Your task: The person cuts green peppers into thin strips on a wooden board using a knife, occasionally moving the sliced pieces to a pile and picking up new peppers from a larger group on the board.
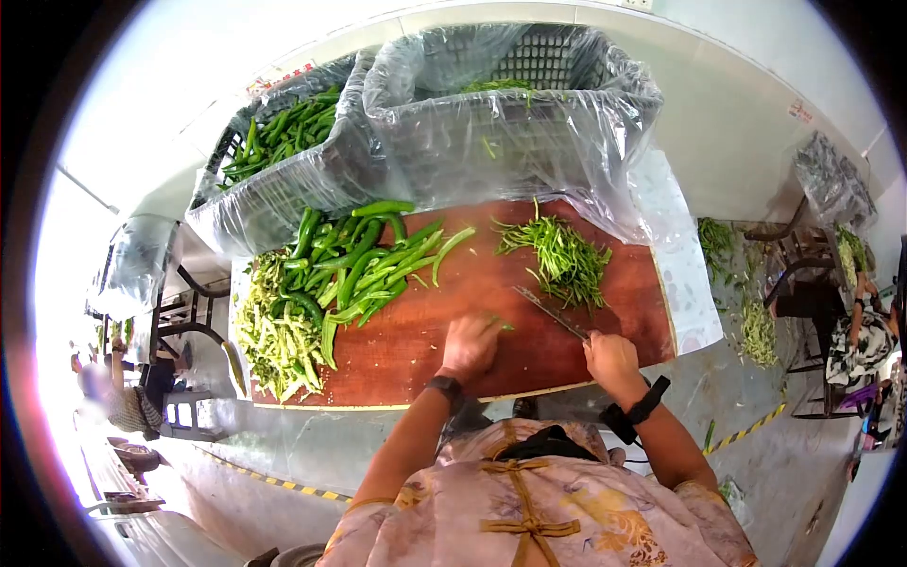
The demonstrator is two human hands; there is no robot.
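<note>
My right hand (612, 361) is closed round the handle of a knife (551, 314), whose blade points up and left over the red-brown board. My left hand (470, 346) rests low on the board, fingers curled, with a small green pepper piece (507, 327) poking out at the fingertips; the rest of it is hidden. Beyond the knife lies a heap of thin green shreds (557, 253). To the left are whole and split long green peppers (354, 255), beside a pile of pale seedy pepper cores (274, 331).
At the back stand two plastic-lined crates: the left crate (283, 175) holds green peppers, the larger crate (510, 142) some green shreds. Black chairs flank the table (416, 364). Other people sit at far left and far right. Scraps (756, 331) litter the floor.
</note>
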